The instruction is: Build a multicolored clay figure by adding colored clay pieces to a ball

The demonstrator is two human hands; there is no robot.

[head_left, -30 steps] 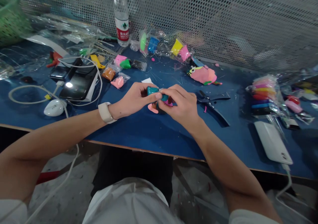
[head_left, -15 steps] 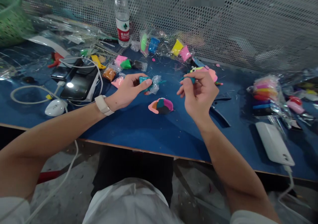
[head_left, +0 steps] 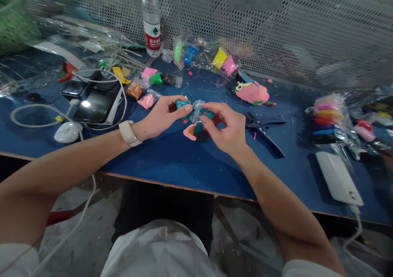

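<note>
My left hand [head_left: 164,116] is closed around a small clear packet of teal modelling clay [head_left: 183,104], its crumpled plastic mouth [head_left: 197,107] facing right. Against that mouth, my right hand [head_left: 229,126] pinches a lump of teal clay [head_left: 210,114] between thumb and fingers. Just below both hands, a flat multicoloured clay piece [head_left: 189,132] in salmon, orange, teal and dark grey lies on the blue table [head_left: 172,158]. My right hand covers its right side. A pink clay fish [head_left: 251,92] with a yellow-green face sits behind my right hand.
Dark-handled pliers [head_left: 268,139] lie right of my right hand. Several clay packets [head_left: 190,55] line the back near a water bottle [head_left: 152,33]. Phones [head_left: 96,105] and white cables are at left; a white power bank [head_left: 339,176] and bagged clay [head_left: 328,111] are at right.
My right hand has moved left and slightly down with the teal clay, from apart to beside the packet's mouth. The fish and pliers are now uncovered. My left hand has shifted slightly right.
</note>
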